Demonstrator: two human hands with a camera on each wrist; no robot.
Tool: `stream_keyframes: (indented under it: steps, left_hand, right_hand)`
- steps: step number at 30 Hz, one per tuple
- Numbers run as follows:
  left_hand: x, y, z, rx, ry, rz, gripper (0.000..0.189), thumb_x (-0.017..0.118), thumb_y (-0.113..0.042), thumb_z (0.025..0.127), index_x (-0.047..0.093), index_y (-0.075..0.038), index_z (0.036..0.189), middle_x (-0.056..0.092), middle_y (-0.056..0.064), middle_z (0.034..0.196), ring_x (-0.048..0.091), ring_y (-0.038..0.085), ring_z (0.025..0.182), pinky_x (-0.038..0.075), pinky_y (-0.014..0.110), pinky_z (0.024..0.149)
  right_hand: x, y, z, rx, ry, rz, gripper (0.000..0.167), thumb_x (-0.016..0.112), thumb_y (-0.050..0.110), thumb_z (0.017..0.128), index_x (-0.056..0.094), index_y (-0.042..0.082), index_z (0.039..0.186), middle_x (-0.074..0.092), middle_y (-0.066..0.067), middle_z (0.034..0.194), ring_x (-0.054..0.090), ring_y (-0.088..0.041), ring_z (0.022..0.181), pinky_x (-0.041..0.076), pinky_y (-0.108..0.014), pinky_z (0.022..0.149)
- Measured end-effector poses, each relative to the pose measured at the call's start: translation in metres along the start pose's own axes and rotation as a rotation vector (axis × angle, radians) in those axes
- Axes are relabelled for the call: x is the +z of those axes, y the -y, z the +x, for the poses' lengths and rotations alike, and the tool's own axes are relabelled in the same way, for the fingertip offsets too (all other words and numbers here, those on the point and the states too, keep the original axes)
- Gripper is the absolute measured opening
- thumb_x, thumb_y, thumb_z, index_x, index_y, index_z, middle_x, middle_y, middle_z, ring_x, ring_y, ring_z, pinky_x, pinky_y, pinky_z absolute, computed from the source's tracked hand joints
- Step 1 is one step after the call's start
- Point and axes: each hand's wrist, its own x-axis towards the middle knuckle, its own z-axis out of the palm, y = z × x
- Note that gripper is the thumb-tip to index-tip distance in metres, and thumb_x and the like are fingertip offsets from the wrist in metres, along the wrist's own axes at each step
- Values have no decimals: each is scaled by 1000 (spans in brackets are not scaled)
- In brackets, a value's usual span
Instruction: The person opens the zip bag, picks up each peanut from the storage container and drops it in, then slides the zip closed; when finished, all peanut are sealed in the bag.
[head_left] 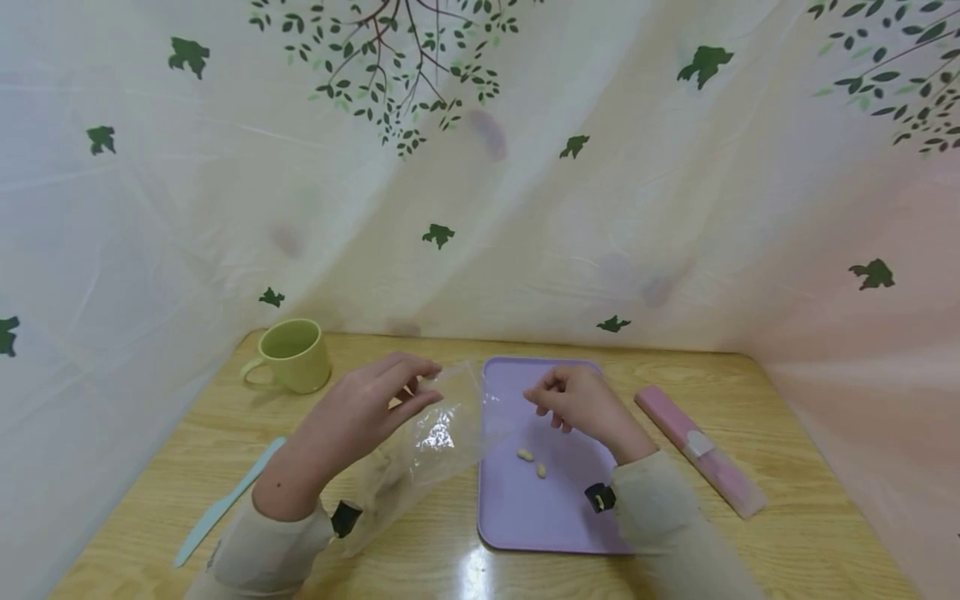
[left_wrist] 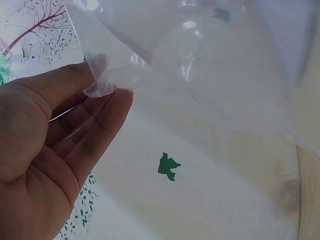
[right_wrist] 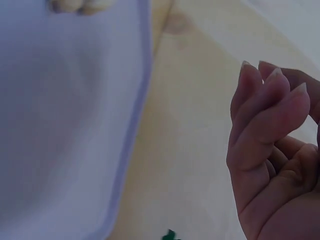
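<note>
My left hand [head_left: 360,417] pinches the upper edge of a clear plastic bag [head_left: 450,425] between thumb and fingers. The left wrist view shows the bag's corner [left_wrist: 107,82] at the fingertips. Something brownish lies low in the bag, blurred behind the plastic. Over the lilac tray [head_left: 510,517], my right hand [head_left: 581,408] hangs with loosely bent fingers. In the right wrist view, nothing shows between its fingertips. Two small pale pieces, like shelled peanuts [head_left: 526,455], lie on the tray below that hand.
A green mug [head_left: 300,362] stands at the back left, its handle to the left. Beside my left forearm lies a light-blue plastic knife [head_left: 228,498]. A pink case [head_left: 697,446] lies right of the tray. Patterned cloth [head_left: 525,208] hangs behind the wooden table [head_left: 420,558].
</note>
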Motion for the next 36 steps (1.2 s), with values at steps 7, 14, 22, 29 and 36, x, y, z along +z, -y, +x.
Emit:
stream_keyframes:
  steps: [7, 14, 22, 29, 36]
  left_hand:
    - [1, 0, 0, -5, -1, 0, 34, 87, -10, 88, 73, -5, 119, 78, 2, 104, 75, 9, 82, 64, 23, 70]
    - [1, 0, 0, -6, 4, 9, 34, 87, -12, 88, 73, -5, 118, 78, 2, 104, 75, 8, 82, 63, 22, 70]
    - [1, 0, 0, -5, 0, 10, 34, 87, -12, 88, 73, -6, 119, 78, 2, 104, 75, 8, 83, 63, 22, 70]
    - [1, 1, 0, -12, 9, 11, 35, 87, -13, 88, 73, -5, 119, 78, 2, 104, 74, 9, 83, 63, 22, 70]
    - [1, 1, 0, -9, 4, 6, 34, 87, -12, 88, 73, -6, 118, 77, 1, 104, 74, 8, 82, 63, 22, 70]
  right_hand:
    - [20, -19, 9, 53, 102, -95, 17, 82, 23, 94, 73, 9, 89, 73, -6, 80, 62, -13, 59, 55, -27, 55]
    - [31, -27, 9, 70, 198, -158, 17, 82, 14, 90, 71, 9, 79, 64, -1, 66, 58, -12, 57, 50, -23, 53]
    - [37, -23, 7, 75, 237, -163, 20, 84, 13, 90, 69, 8, 77, 65, -3, 67, 59, -13, 55, 50, -24, 52]
    - [44, -18, 5, 82, 258, -166, 22, 86, 14, 90, 69, 8, 77, 69, -5, 70, 61, -13, 55, 50, -24, 52]
    - [49, -15, 4, 61, 249, -186, 25, 87, 13, 88, 68, 9, 73, 65, -2, 65, 58, -13, 53, 47, -23, 50]
